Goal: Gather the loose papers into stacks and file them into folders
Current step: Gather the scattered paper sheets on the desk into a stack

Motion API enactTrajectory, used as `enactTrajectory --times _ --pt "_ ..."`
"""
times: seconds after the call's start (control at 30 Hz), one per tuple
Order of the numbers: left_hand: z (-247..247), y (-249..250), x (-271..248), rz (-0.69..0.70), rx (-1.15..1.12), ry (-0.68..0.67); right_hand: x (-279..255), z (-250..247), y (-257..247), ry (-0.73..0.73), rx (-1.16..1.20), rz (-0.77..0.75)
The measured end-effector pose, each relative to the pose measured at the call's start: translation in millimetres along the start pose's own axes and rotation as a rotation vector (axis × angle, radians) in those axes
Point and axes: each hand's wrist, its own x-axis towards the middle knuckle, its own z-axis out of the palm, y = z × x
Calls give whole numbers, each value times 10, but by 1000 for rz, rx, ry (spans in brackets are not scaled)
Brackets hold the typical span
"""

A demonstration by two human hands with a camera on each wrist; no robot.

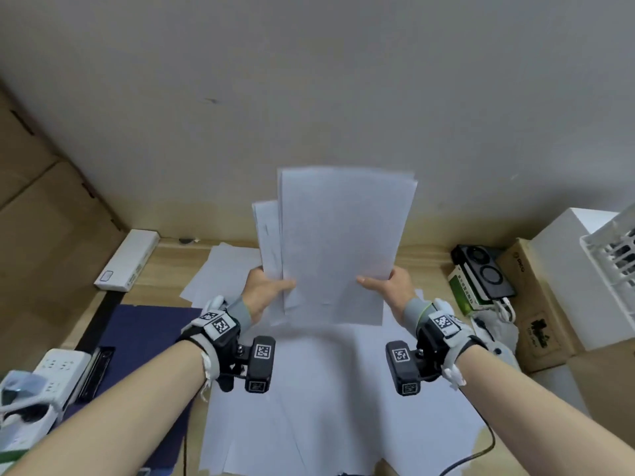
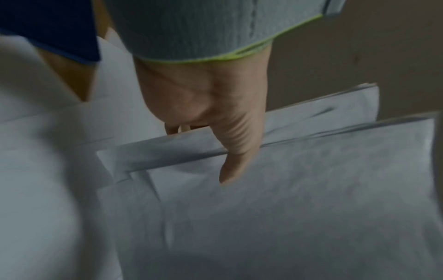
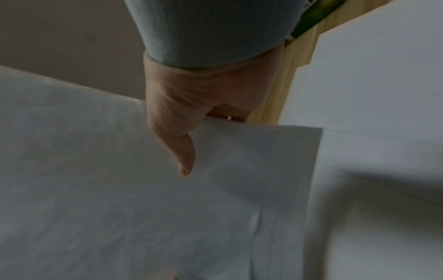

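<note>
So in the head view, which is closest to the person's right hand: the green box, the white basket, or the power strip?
From the right hand:
1. Green box, just to its right on the desk.
2. White basket, farther right at the edge.
3. Power strip, far across on the left side.

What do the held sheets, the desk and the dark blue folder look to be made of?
Sheets: thin matte white paper, edges fanning and bending. Desk: light wood or wood-look laminate, grain lines visible. Folder: matte dark blue card or plastic, unclear which.
</note>
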Motion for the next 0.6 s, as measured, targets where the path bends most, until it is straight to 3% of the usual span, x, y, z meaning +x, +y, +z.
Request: enactTrajectory --times 0.2,0.4,0.47,0.6 --pt "90 -364 -168 -82 22 6 -176 207 319 -21 -22 130" --pt "24 13 -159 114 -79 -36 -125 216 -100 -48 153 -27" --pt "-16 1 -171 131 -51 -34 -135 198 -66 -54 115 -49" --pt "50 -305 -224 20 63 28 -226 226 295 -79 -71 31"
